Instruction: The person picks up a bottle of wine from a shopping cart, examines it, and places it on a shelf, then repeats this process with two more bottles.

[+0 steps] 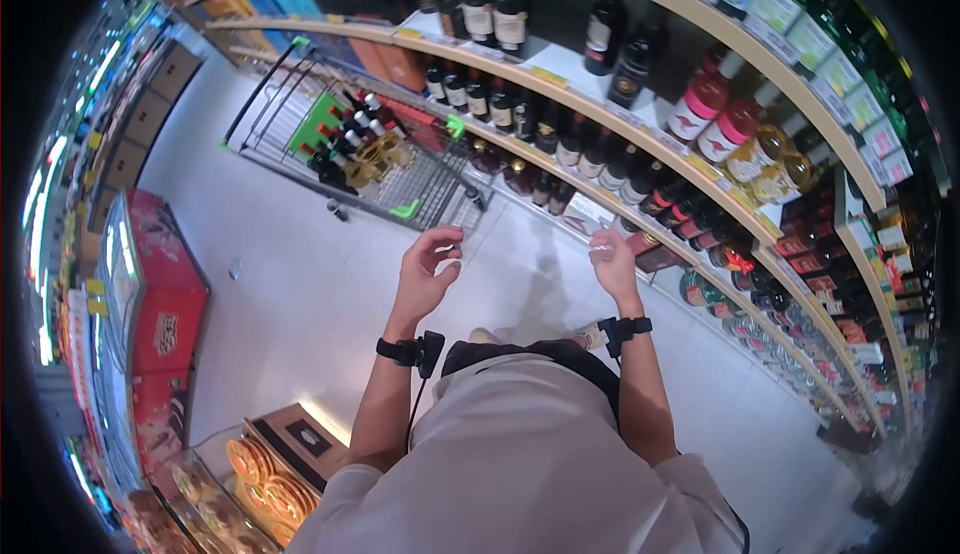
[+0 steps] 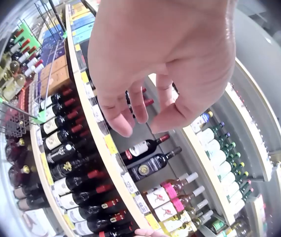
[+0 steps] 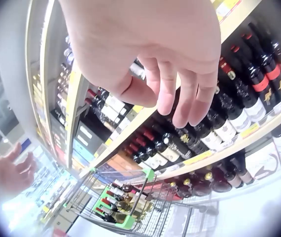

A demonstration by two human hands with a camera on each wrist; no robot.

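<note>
Both hands are held out in front of the body with nothing in them. The left hand (image 1: 428, 272) has loosely bent fingers and its thumb apart from them, over the floor near the shopping cart (image 1: 420, 176). My right hand (image 1: 612, 260) hangs with relaxed, curved fingers in front of the lower wine shelves. Several wine bottles (image 1: 352, 144) lie grouped in the cart. Rows of dark wine bottles (image 1: 485, 97) fill the shelf ahead, with pink-labelled bottles (image 1: 697, 106) farther right. In the left wrist view, two dark bottles (image 2: 148, 165) stand beyond the fingertips.
A long curved wine shelf (image 1: 570, 94) runs across the front and right. Boxes (image 1: 395, 62) sit on it near the cart. Behind on the left are a red freezer chest (image 1: 165, 324) and a stand of packaged baked goods (image 1: 265, 474). Pale floor (image 1: 300, 304) lies between.
</note>
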